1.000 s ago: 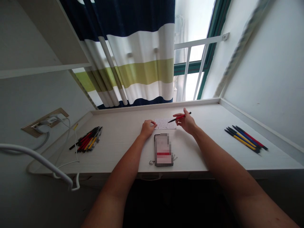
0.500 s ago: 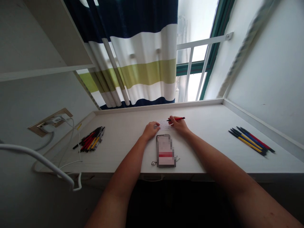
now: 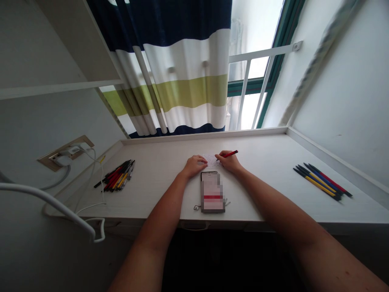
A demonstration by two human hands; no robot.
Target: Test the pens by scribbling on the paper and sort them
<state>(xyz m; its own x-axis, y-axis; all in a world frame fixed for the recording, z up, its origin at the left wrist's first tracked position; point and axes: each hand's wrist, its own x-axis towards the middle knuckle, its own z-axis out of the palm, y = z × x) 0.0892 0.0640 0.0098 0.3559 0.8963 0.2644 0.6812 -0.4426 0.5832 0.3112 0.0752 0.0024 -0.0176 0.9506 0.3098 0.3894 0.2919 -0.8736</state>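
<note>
A small white sheet of paper (image 3: 210,161) covered in fine dark marks lies on the white desk (image 3: 170,198), partly hidden by both hands. My right hand (image 3: 229,162) is shut on a red pen (image 3: 230,155), whose tip touches the sheet. My left hand (image 3: 194,166) rests with curled fingers on the sheet's left edge. Just below the hands lies a smartphone (image 3: 212,192), its screen pixelated, with a small cord or charm at its lower edge.
A bundle of several pens (image 3: 117,176) lies at the desk's left. Several red, blue and yellow pens (image 3: 322,182) lie at the right. A wall socket (image 3: 65,154) with white cables is at left. A striped curtain (image 3: 185,81) hangs behind.
My right hand has come down from above the sheet, bringing the pen tip onto it. My left hand has moved slightly right onto the sheet. The whole view has shifted slightly.
</note>
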